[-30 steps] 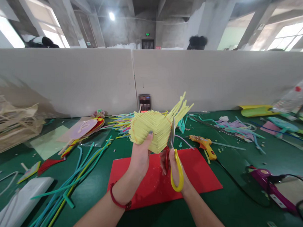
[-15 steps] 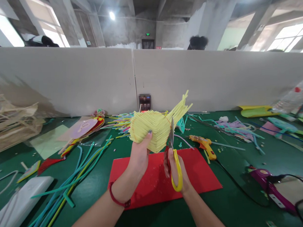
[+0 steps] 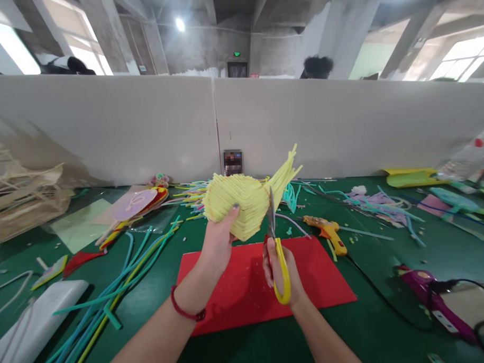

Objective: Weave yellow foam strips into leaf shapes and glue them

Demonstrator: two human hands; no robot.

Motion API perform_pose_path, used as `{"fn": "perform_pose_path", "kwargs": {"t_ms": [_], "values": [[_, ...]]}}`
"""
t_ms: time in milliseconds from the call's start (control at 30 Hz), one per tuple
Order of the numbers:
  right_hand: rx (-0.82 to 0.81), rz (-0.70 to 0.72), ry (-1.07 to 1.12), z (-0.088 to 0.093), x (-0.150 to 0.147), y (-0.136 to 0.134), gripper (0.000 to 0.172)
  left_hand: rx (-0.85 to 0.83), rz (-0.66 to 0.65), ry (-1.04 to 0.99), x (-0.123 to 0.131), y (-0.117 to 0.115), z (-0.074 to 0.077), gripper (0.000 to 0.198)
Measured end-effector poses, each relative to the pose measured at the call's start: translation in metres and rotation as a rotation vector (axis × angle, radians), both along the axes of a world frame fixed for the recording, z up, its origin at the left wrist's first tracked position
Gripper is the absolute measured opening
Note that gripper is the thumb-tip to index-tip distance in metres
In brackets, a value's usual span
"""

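Green table (image 3: 372, 259) bearing a red board (image 3: 245, 287), the reference for position. Raised near the board's far edge: the yellow ribbed piece (image 3: 246, 202). Left hand (image 3: 216, 243), left of the board's midline: thumb pressed on the piece's near face, gripping it; other fingers mostly hidden. Right hand (image 3: 284, 267), over the board's right half: fingers curled round the scissors (image 3: 279, 247), whose blade opening cannot be told. Blades stand against the loose strips (image 3: 283, 177). Trimming appears in hand; the next cut calls for a steady grip and careful blade alignment.
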State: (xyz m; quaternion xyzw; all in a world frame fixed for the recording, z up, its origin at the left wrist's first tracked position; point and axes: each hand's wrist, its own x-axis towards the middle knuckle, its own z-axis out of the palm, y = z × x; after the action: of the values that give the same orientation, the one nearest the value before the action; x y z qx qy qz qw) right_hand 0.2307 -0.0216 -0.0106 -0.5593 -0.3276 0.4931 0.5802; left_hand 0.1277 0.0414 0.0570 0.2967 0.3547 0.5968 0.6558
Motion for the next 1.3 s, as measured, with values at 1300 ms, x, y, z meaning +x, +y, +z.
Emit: {"fn": "perform_pose_path", "kwargs": {"t_ms": [1300], "values": [[0.046,0.033,-0.002,-0.008,0.0,0.0,0.064,0.108,-0.17,0.216,-0.026,0.013,0.019,0.041]]}}
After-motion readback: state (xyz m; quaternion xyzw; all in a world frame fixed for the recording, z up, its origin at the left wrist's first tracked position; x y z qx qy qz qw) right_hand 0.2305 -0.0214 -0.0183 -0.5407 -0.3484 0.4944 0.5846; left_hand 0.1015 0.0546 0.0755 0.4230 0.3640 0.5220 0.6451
